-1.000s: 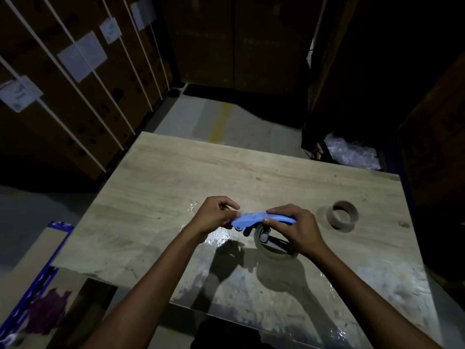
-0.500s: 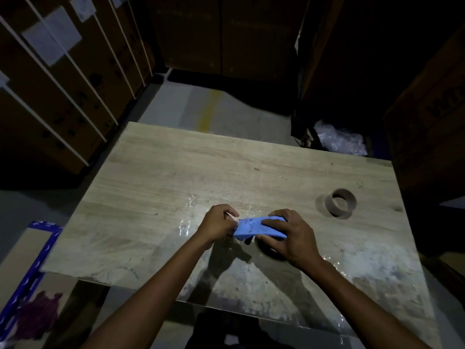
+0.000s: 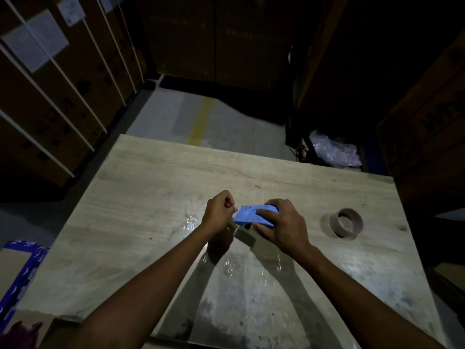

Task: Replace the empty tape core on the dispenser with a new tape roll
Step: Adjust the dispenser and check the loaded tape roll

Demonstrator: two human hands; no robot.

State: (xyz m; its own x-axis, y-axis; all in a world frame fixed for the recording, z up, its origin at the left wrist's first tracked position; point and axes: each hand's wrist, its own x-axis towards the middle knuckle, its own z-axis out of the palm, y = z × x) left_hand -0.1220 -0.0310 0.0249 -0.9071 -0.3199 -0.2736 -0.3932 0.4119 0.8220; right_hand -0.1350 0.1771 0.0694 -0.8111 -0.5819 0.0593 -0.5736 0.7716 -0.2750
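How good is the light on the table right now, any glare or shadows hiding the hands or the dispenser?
Head view: dim overall, surroundings nearly black; glare on the near table surface; arm shadows fall beneath the left hand and right hand; the blue dispenser is readable, the empty core is dark but distinct; wide-angle bending at the edges.

The table (image 3: 156,177) is surfaced in pale wood grain, matt across its far half and worn to a grey, scuffed finish nearer the camera, where creased clear film (image 3: 227,267) is stuck down and glints. The dispenser (image 3: 247,215) is made of blue plastic, smooth with a dull sheen and specked with dark marks. The empty core (image 3: 346,224) appears to be brown cardboard, matt, though the dim light leaves this uncertain. Brown corrugated cartons (image 3: 45,102) are bound with white straps and carry white paper labels. Crumpled glossy plastic wrap (image 3: 333,149) is seen beyond the table.
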